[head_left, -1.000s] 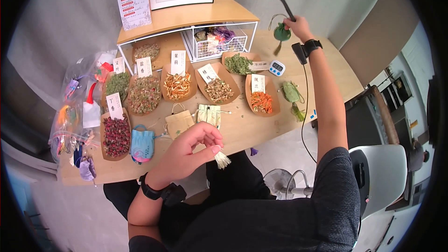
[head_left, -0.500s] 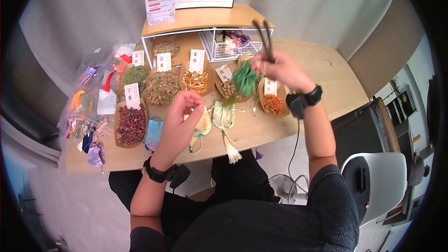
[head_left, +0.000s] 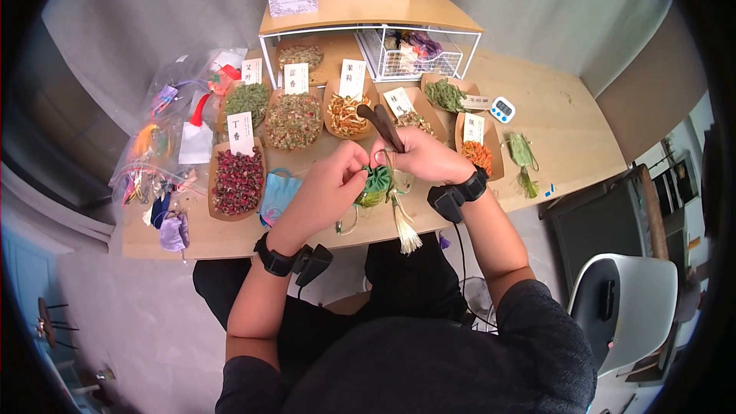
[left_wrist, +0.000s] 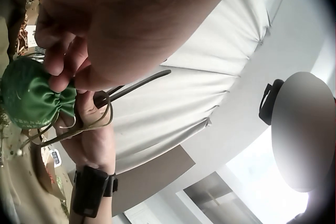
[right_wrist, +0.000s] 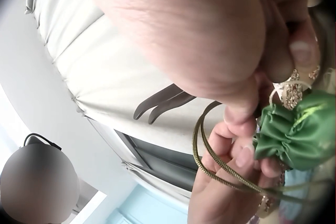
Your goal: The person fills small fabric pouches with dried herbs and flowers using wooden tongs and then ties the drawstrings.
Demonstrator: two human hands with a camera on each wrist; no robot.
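Both hands meet over the front of the table at a green satin drawstring pouch (head_left: pixel 377 179). My left hand (head_left: pixel 331 184) pinches the gathered neck of the pouch between fingers and thumb. In the right hand (head_left: pixel 431 159) are dark brown tongs (head_left: pixel 387 130), gripped with their two arms pointing away from me. That hand's fingertips also hold the pouch's neck, close to the left fingertips. An olive cord (right_wrist: pixel 198 142) loops out from the neck in the right wrist view. The pouch (left_wrist: pixel 31 98) looks round and full in the left wrist view.
Paper trays of dried herbs, including rosebuds (head_left: pixel 238 184) and orange petals (head_left: pixel 477 157), stand behind the hands. A blue pouch (head_left: pixel 281 195), white tassel (head_left: pixel 406 234), light green pouch (head_left: pixel 521 152) and timer (head_left: pixel 502 110) lie around. A shelf (head_left: pixel 368 11) stands at the back.
My right hand has brought the green pouch and tongs from the far right of the table to the middle front. The left hand, holding nothing before, now pinches the pouch's neck.
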